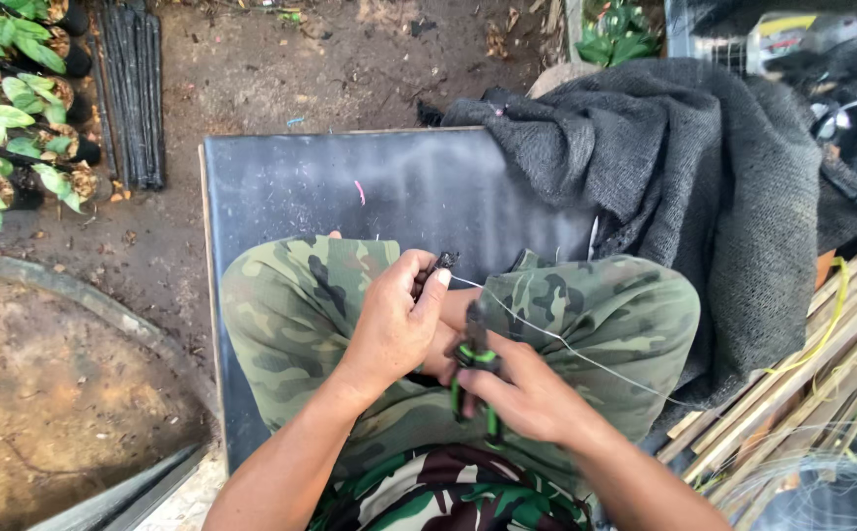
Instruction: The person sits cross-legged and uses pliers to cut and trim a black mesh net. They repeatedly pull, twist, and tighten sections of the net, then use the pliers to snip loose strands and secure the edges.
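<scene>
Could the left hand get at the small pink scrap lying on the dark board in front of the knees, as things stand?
Probably yes. The pink scrap lies in the open on the dark board, with nothing over it or between it and the left hand. But that hand is pinching a small dark piece and would likely have to let go first.

Camouflage, black and green over brown earth

The trousers (pixel 586 305) carry a camouflage pattern of olive, dark green, tan and black patches; the pliers (pixel 475 379) have black handles trimmed bright green; the wire (pixel 566 346) is pale grey-white; the board (pixel 389 192) is matt black with a small pink fleck; the netting (pixel 704 167) is charcoal grey mesh; the seedlings (pixel 16 108) are green-leaved in black bags; the bamboo strips (pixel 822 354) are tan with yellow string.
</scene>
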